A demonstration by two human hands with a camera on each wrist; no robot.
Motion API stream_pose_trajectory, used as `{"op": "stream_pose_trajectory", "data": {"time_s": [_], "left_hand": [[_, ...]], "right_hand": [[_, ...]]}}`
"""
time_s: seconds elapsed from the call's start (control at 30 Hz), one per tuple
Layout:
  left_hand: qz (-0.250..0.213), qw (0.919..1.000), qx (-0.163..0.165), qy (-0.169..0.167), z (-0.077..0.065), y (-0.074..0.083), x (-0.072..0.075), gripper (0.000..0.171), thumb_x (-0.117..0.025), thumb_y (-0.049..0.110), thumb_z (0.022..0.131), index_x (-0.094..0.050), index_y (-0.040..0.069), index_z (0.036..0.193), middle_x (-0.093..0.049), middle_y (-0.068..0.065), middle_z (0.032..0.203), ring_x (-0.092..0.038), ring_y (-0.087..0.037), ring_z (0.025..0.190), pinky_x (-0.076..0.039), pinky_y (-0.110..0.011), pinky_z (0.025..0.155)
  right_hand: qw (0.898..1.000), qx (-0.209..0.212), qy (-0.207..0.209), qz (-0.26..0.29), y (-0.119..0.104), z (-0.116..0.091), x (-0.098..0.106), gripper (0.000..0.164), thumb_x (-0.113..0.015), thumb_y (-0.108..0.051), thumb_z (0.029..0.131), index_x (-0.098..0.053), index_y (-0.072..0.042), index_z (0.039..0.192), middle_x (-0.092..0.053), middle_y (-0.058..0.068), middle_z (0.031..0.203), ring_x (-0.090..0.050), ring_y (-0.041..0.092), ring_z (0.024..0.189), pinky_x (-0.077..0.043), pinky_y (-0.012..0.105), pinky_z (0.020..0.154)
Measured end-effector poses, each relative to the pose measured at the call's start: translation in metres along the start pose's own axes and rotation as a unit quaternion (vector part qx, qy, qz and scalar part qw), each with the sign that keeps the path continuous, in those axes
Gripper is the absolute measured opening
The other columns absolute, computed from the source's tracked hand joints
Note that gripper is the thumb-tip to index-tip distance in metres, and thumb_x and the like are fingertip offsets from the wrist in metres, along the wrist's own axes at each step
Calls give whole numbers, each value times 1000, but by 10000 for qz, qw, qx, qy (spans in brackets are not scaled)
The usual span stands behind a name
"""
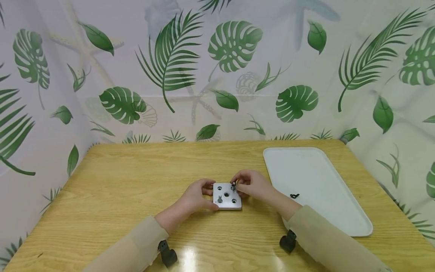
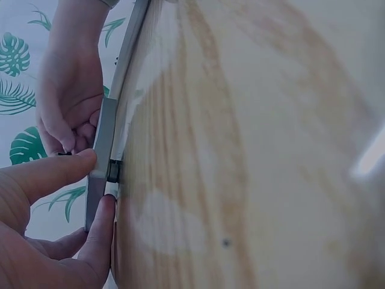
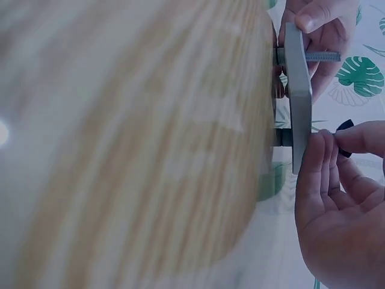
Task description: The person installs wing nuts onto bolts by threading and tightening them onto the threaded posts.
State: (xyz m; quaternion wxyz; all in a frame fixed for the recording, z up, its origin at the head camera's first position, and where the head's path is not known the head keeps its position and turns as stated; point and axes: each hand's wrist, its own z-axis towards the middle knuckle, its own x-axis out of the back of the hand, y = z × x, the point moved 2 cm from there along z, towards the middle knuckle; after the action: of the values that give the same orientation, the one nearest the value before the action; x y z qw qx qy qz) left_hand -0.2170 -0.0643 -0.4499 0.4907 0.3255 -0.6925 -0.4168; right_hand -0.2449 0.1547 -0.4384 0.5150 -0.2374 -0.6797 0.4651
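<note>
A square silver metal plate point(image 1: 227, 204) with several holes lies on the wooden table. My left hand point(image 1: 194, 197) grips its left side, thumb at the near corner and fingers at the far one. From the plate's near-left hole a bare threaded bolt point(image 3: 323, 56) stands up. At the far-right corner my right hand point(image 1: 253, 186) pinches a small black wing nut point(image 3: 346, 124) over a second bolt, mostly hidden by the fingers. Beneath the plate, dark bolt heads point(image 3: 283, 137) show between it and the table in the right wrist view.
A white tray point(image 1: 306, 166) lies to the right, partly under my right forearm. On it sits another black wing nut point(image 1: 294, 196). Behind the table point(image 1: 153, 162) hangs a leaf-patterned cloth point(image 1: 190, 124).
</note>
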Motion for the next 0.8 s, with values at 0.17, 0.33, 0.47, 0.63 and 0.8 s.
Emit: {"op": "stream_pose_trajectory", "data": {"time_s": [0.17,0.33,0.47,0.63,0.8], "left_hand": [[-38,10000,4,-19,1,0,0,81,-92,-9,73,-58,-2,146,-66,-15,134,-65,-22,112,-56,-37,99],[-128,9999,12,-57,1,-1,1,81,-91,-9,73,-57,-2,147,-65,-16,135,-64,-23,113,-55,-36,99],[-120,9999,-3,-67,2,-1,1,81,-91,-10,73,-57,-2,147,-65,-16,135,-65,-23,113,-56,-36,100],[-101,9999,16,-113,3,0,2,81,-91,-9,74,-57,-2,147,-65,-16,135,-64,-23,113,-56,-36,99],[-104,9998,42,-137,1,-1,1,81,-91,-9,74,-57,-2,147,-65,-16,135,-64,-23,112,-56,-36,97]], "right_hand": [[9998,-140,11,147,2,2,0,23,-70,-3,97,-70,9,116,-69,6,84,-67,9,70,-62,28,67],[9992,-275,279,-70,2,4,0,15,-76,-8,96,-72,5,104,-71,5,82,-64,9,68,-59,25,63],[9974,-349,453,-439,0,4,1,13,-77,-11,96,-72,1,97,-70,3,79,-60,9,66,-53,22,60],[9966,76,286,-775,-3,2,2,26,-76,-10,95,-71,1,118,-67,4,81,-56,11,66,-48,23,59],[9974,411,-94,-578,-4,-1,1,37,-66,-4,96,-68,2,132,-68,11,87,-59,15,69,-52,24,63]]}}
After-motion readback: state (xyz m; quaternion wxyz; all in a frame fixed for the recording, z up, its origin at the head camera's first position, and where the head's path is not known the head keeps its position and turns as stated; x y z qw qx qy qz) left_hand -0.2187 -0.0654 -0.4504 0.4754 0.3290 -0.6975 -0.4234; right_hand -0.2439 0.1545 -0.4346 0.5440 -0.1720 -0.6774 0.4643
